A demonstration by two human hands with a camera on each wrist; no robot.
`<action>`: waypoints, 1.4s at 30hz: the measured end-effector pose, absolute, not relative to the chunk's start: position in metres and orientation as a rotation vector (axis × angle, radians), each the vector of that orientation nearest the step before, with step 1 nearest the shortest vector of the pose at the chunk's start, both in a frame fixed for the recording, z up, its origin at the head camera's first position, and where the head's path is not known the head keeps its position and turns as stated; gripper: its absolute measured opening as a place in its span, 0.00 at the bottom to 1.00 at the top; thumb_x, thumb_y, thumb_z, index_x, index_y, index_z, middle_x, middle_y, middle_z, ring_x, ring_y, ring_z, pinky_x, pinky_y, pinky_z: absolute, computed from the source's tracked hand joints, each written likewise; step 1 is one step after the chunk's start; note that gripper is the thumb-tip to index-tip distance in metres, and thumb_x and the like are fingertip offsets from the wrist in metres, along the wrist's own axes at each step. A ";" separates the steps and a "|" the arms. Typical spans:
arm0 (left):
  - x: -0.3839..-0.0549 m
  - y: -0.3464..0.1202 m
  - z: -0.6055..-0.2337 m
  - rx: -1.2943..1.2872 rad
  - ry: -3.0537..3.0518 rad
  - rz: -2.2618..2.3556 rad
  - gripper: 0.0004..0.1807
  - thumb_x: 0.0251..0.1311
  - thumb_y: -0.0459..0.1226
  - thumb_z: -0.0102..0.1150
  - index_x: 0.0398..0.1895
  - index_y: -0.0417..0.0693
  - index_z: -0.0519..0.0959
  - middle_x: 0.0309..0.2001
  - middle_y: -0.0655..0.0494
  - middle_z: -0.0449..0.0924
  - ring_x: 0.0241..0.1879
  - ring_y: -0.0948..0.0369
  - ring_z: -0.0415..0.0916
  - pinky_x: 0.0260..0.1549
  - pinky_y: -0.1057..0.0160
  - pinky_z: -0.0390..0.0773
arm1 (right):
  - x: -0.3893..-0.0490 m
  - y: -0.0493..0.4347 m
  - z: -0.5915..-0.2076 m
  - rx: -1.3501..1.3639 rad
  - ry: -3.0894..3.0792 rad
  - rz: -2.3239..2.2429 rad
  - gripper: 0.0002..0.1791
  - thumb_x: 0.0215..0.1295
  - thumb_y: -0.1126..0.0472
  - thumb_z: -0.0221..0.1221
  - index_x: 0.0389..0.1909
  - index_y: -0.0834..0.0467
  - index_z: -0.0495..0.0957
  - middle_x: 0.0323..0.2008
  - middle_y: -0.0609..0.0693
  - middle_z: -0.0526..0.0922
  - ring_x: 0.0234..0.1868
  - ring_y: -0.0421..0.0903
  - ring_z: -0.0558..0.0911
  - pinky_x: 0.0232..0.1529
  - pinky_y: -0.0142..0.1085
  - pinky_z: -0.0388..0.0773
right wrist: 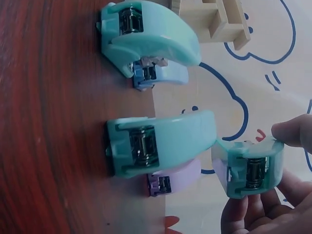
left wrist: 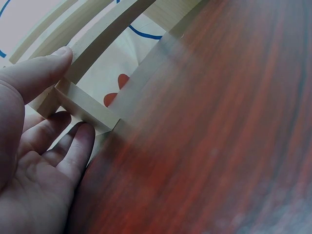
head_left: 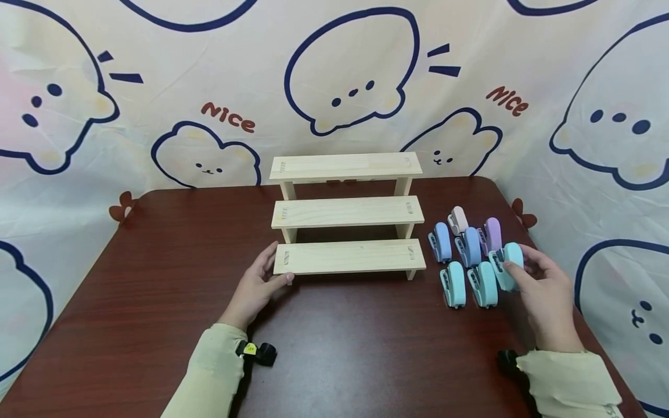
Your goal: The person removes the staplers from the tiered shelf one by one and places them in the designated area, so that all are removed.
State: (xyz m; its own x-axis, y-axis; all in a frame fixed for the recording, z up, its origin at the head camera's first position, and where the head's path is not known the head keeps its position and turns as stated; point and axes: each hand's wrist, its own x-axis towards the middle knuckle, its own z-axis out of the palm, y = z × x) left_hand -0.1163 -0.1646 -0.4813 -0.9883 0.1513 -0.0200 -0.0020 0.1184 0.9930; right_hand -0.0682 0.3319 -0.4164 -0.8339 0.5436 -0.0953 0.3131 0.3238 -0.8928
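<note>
A pale wooden three-tier display stand (head_left: 349, 255) is upright on the table. My left hand (head_left: 261, 287) holds the left end of its lowest board, the thumb at the front edge and the other fingers round the side; the left wrist view shows them near the leg (left wrist: 85, 107). At the right, my right hand (head_left: 549, 296) pinches a turquoise hole punch (right wrist: 253, 168) with a dark coil spring, its thumb on one side and fingers on the other. Close by are two more turquoise hole punches (head_left: 453, 284), two blue ones (head_left: 441, 242), a purple one (head_left: 492, 234) and a pale pink one (head_left: 458, 220).
The dark brown wooden table (head_left: 366, 348) reaches back to a cream cloth (head_left: 219, 75) printed with blue-outlined cartoon figures. Cloth also hangs at both sides. The hole punches stand close together right of the stand, near the table's right edge.
</note>
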 end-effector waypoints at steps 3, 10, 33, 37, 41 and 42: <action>-0.116 -0.164 -0.481 0.149 2.259 2.010 0.49 0.62 0.30 0.67 0.80 0.44 0.48 0.73 0.44 0.63 0.60 0.60 0.71 0.46 0.70 0.79 | -0.068 0.335 -0.418 -0.794 -2.354 1.525 0.31 0.67 0.48 0.64 0.70 0.49 0.73 0.47 0.41 0.73 0.46 0.43 0.69 0.33 0.23 0.79; -0.116 -0.164 -0.480 0.140 2.256 2.014 0.48 0.62 0.29 0.67 0.80 0.44 0.49 0.73 0.45 0.64 0.60 0.61 0.71 0.46 0.71 0.79 | -0.069 0.340 -0.423 -0.864 -2.317 1.544 0.29 0.68 0.50 0.65 0.69 0.48 0.73 0.48 0.40 0.72 0.47 0.41 0.68 0.32 0.22 0.78; -0.115 -0.165 -0.479 0.147 2.257 2.009 0.48 0.63 0.29 0.66 0.80 0.43 0.48 0.73 0.43 0.64 0.60 0.61 0.71 0.46 0.71 0.78 | -0.074 0.357 -0.445 -0.893 -2.440 1.543 0.34 0.69 0.46 0.62 0.73 0.52 0.68 0.59 0.51 0.70 0.49 0.45 0.67 0.33 0.22 0.76; -0.115 -0.165 -0.479 0.147 2.261 2.006 0.48 0.63 0.29 0.66 0.80 0.43 0.48 0.73 0.43 0.64 0.59 0.62 0.71 0.47 0.72 0.78 | -0.075 0.358 -0.447 -0.897 -2.453 1.538 0.34 0.69 0.46 0.61 0.73 0.53 0.68 0.59 0.51 0.70 0.49 0.46 0.67 0.33 0.23 0.76; -0.116 -0.164 -0.479 0.144 2.261 2.007 0.48 0.63 0.29 0.66 0.80 0.44 0.49 0.72 0.44 0.65 0.58 0.62 0.72 0.46 0.71 0.78 | -0.075 0.359 -0.449 -0.910 -2.440 1.552 0.34 0.69 0.47 0.62 0.73 0.53 0.68 0.60 0.52 0.70 0.50 0.45 0.67 0.33 0.22 0.76; -0.116 -0.164 -0.479 0.143 2.262 2.006 0.48 0.63 0.29 0.66 0.80 0.44 0.49 0.72 0.44 0.65 0.58 0.62 0.72 0.46 0.71 0.78 | -0.075 0.359 -0.449 -0.910 -2.437 1.553 0.34 0.69 0.47 0.62 0.73 0.53 0.68 0.61 0.52 0.70 0.50 0.45 0.67 0.33 0.22 0.76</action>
State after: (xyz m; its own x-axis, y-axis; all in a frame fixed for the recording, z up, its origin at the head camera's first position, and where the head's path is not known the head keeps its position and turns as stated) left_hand -0.1155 -0.1642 -0.4787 -0.9889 0.1467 -0.0231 -0.0054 0.1197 0.9928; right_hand -0.0753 0.3594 -0.4492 -0.8138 0.5389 -0.2174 0.4248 0.2964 -0.8554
